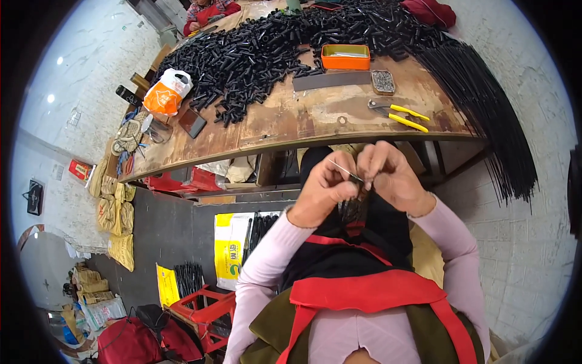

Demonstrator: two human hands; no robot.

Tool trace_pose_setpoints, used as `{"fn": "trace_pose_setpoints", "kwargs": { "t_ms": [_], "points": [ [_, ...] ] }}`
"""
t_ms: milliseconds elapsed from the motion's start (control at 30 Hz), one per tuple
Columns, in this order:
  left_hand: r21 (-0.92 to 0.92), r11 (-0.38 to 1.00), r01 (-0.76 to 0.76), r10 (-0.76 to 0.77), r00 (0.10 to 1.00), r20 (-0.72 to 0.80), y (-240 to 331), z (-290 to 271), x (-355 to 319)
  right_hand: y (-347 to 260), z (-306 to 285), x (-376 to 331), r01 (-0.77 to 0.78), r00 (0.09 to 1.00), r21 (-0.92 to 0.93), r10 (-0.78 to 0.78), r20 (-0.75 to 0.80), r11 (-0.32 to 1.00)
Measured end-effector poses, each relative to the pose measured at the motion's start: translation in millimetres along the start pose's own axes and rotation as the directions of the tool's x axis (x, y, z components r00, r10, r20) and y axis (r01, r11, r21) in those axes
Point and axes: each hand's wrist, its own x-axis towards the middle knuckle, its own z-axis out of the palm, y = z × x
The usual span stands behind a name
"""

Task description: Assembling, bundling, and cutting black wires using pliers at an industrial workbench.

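Above my lap, just off the table's front edge, both hands meet. My left hand (327, 188) is closed, and a thin pale needle-like stick (343, 166) juts out from its fingers. Between the two hands is a small dark piece (356, 179), mostly covered by fingers, so its kind cannot be made out. The fingers of my right hand (394, 179) pinch together at that piece's right side; what they grip is hidden. Yellow-handled pliers (407, 118) lie on the wooden table (267, 130) beyond my right hand. A clear box of small metal pieces (382, 82) sits behind them.
A large heap of short black tubes (242, 57) covers the table's far side. Long thin black rods (497, 109) overhang its right edge. An orange tin (345, 57), a dark flat bar (330, 80), a phone (192, 123) and a plastic bag (167, 94) lie there. Another person (206, 12) sits opposite.
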Motion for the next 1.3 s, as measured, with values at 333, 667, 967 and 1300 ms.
{"fn": "trace_pose_setpoints", "kwargs": {
  "t_ms": [333, 667, 967, 1300],
  "points": [
    [0.220, 0.965, 0.143, -0.121, 0.987, -0.108, 21, -17, 11, -7, 4, 19, -0.035, 0.981, -0.172, 0.000, -0.195, 0.984],
    [0.307, 0.948, 0.086, 0.024, 0.941, -0.337, 15, -23, 46, -55, -70, 53, -0.263, 0.965, -0.557, 0.229, -0.131, 0.788],
    [0.246, 0.949, 0.195, -0.133, 0.960, -0.247, -21, -32, 73, -22, -318, 172, -0.062, 0.976, -0.994, -0.204, -0.078, 0.085],
    [0.248, 0.934, 0.257, -0.173, 0.932, -0.318, -7, -40, 73, -49, -278, 176, -0.294, 0.943, -0.888, -0.043, -0.330, 0.354]
  ]
}}
